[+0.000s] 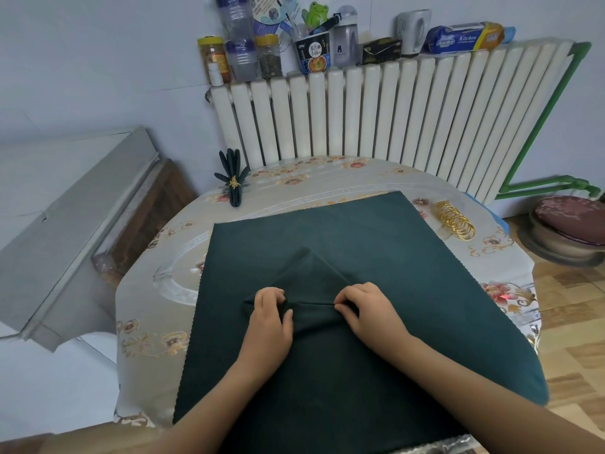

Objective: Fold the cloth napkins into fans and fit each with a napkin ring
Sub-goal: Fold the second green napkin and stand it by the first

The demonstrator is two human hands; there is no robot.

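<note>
Pinching a pleat, both hands worked at the middle of a dark green napkin point(327, 257) spread flat over most of the round table point(140, 322). The left hand point(270, 322) gripped a fold of cloth between thumb and curled fingers; the right hand point(366, 309) nipped the same ridge at its other end, fingertips closed tight on the fabric. A raised crease ran between the two hands, with a peaked tent of cloth just beyond it.

Step in hand, as I judged it: early pleating of the second fan. One finished fan napkin point(233, 178), already ringed in gold, stood at the table's far left edge. The next move likely called for drawing the ridge over and pressing it flat, keeping the pleat widths even.

Gold napkin rings point(455, 221) lay in a loose row beside the napkin's far right corner, well apart from the hands. The near hem overhung the table edge. Open tabletop showed on the left and far sides; a radiator point(393, 109) stood close behind.
</note>
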